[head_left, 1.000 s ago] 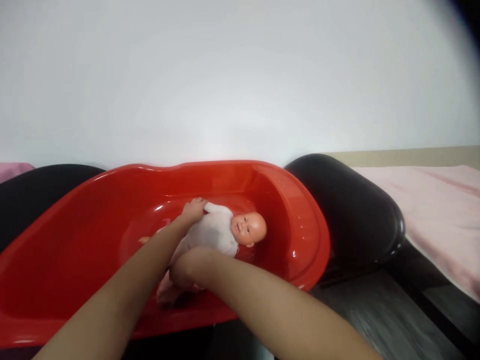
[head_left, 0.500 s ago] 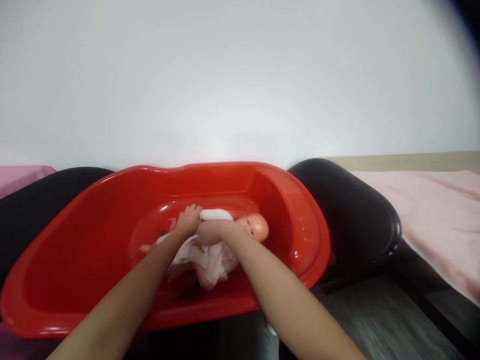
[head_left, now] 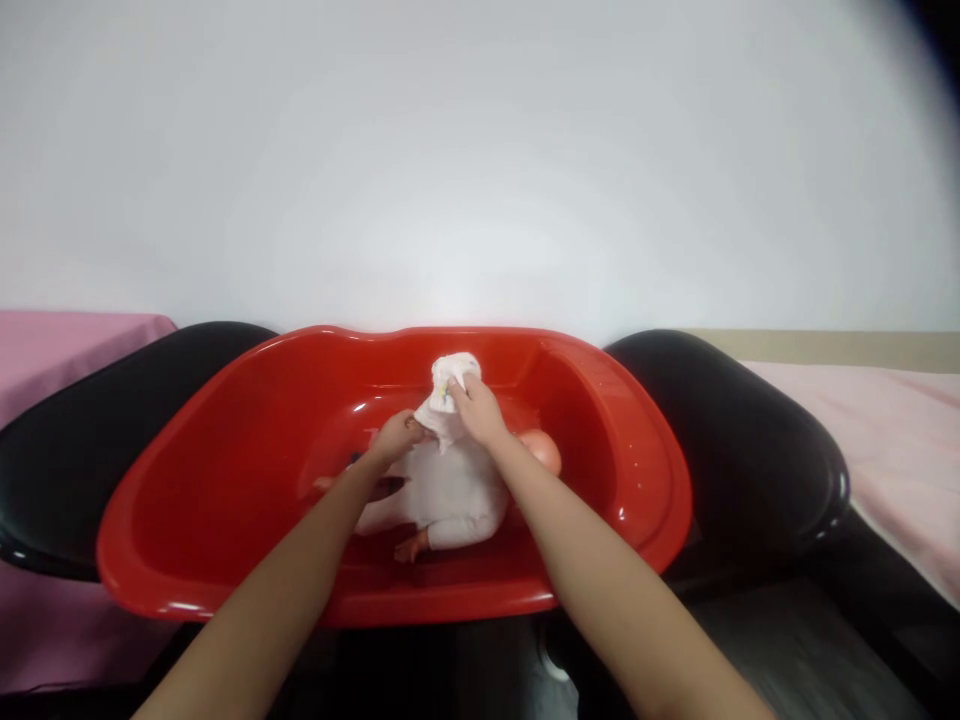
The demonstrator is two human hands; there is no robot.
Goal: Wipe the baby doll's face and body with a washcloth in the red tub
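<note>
A baby doll (head_left: 457,490) in a white long-sleeved suit lies in a red baby bathtub (head_left: 210,470). Its head is at the right, mostly behind my right forearm, and one bare doll hand shows on the near side. My right hand (head_left: 478,408) pinches a bunched white doll garment (head_left: 452,368) with small printed marks, raised over the doll's far side. Closed at the garment's lower left edge is my left hand (head_left: 397,438). The doll's far arm is hidden behind my hands and the cloth.
Black rounded surfaces flank the tub, one on the left (head_left: 90,450) and one on the right (head_left: 727,440). Beyond them lie a pink cloth (head_left: 60,350) and a pale pink cloth (head_left: 907,430). A white wall (head_left: 480,160) rises behind.
The garment, spread over the doll's front before, is now gathered up at its far side, baring the white suit. My right hand has risen and moved right; the view has shifted slightly.
</note>
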